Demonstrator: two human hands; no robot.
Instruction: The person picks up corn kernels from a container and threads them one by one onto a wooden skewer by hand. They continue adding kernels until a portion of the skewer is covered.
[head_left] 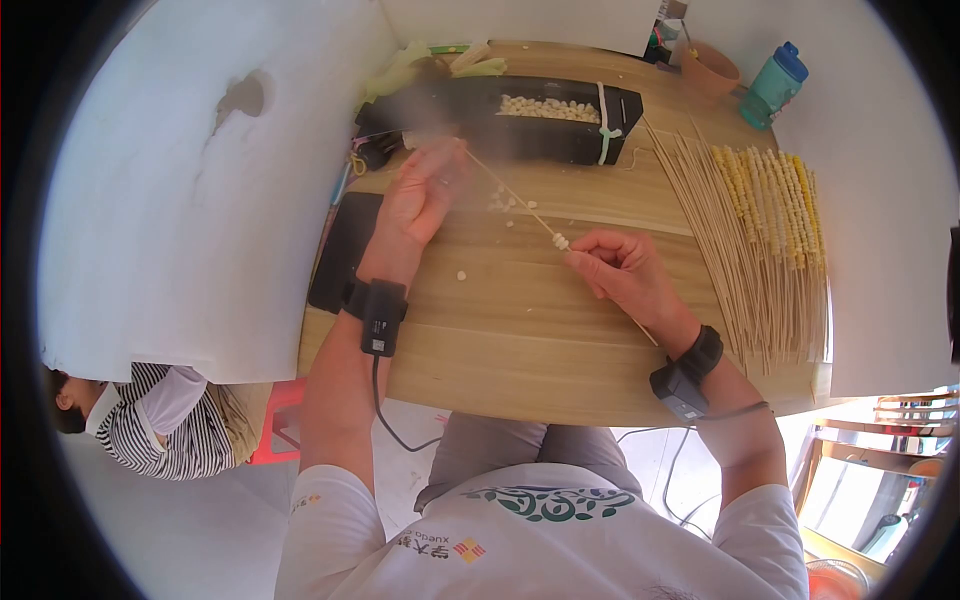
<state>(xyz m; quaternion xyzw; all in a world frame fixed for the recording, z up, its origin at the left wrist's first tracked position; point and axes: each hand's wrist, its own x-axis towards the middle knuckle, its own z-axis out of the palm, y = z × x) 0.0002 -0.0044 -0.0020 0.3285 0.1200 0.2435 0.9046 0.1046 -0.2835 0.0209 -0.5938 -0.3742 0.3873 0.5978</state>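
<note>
My right hand [622,272] pinches a thin wooden skewer [510,192] that slants up and left across the table. A few pale kernels [560,241] are threaded on it, just beyond my right fingertips. At the skewer's upper end, my left hand [425,195] has its fingers drawn together by the tip; haze blurs them, and anything between them is hidden. Behind stands a black box [570,146] holding many pale kernels [548,108], with a white band tied round its right end. Loose kernels [500,200] lie scattered below the skewer.
Bare skewers [700,235] lie at the right beside several skewers threaded with yellow and white kernels [775,205]. A teal bottle [770,90] and clay pot [708,70] stand behind. A dark flat object [345,250] lies left. Another person [165,420] sits at lower left.
</note>
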